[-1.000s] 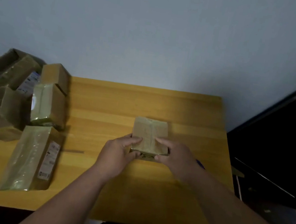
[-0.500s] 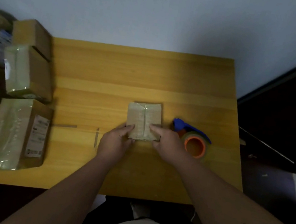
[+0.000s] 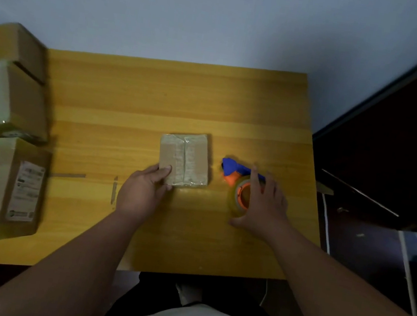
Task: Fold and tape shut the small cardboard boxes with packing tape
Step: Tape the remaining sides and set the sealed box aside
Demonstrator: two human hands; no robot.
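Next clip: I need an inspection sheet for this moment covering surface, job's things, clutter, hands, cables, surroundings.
Surface: yellow wooden table, short strips of tape stuck left of the left hand.
Job's things: small box lies flat mid-table, tape already over its top seam; tape dispenser, blue and orange with a clear roll, lies to its right.
Clutter: taped boxes along the left edge, the nearest bearing a printed label.
Hands: left hand rests on the small box's near left corner, thumb on top; right hand lies over the tape dispenser, fingers spread, grip not clear.
Cables: nothing seen.
Surroundings: pale wall behind; dark door at right.
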